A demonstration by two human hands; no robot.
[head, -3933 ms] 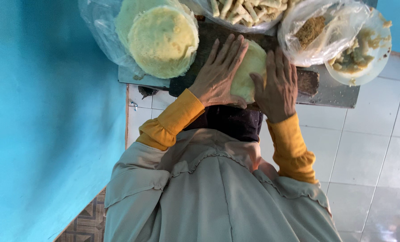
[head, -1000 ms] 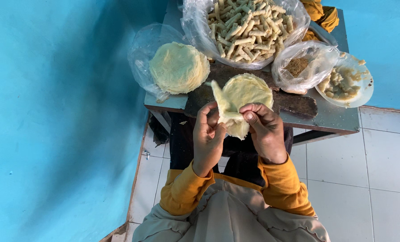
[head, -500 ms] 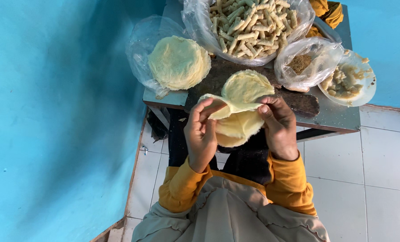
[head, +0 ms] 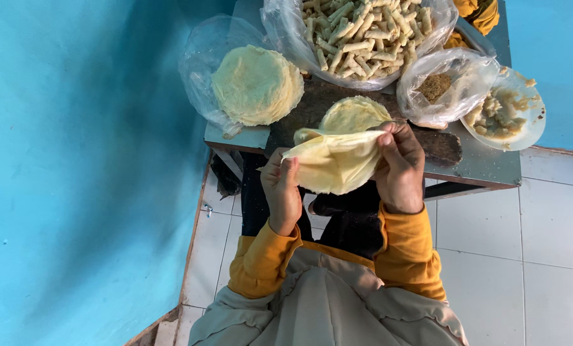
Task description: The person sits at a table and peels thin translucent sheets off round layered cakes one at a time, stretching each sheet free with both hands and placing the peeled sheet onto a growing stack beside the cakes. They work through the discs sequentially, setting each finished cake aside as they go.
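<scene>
1. A turquoise-blue wall fills the left side of the view, with soft shadow across its upper middle part.
2. A second stretch of the same blue wall shows at the upper right, behind the table.
3. The floor is laid with pale, whitish square tiles with thin grey joints.
4. A small grey table stands against the walls in the corner; dark legs and a crossbar show beneath its front edge.
5. At the wall's foot on the lower left runs a brownish skirting strip.
6. The light is even and soft, like daylight, with no hard shadows on the tiles.
</scene>
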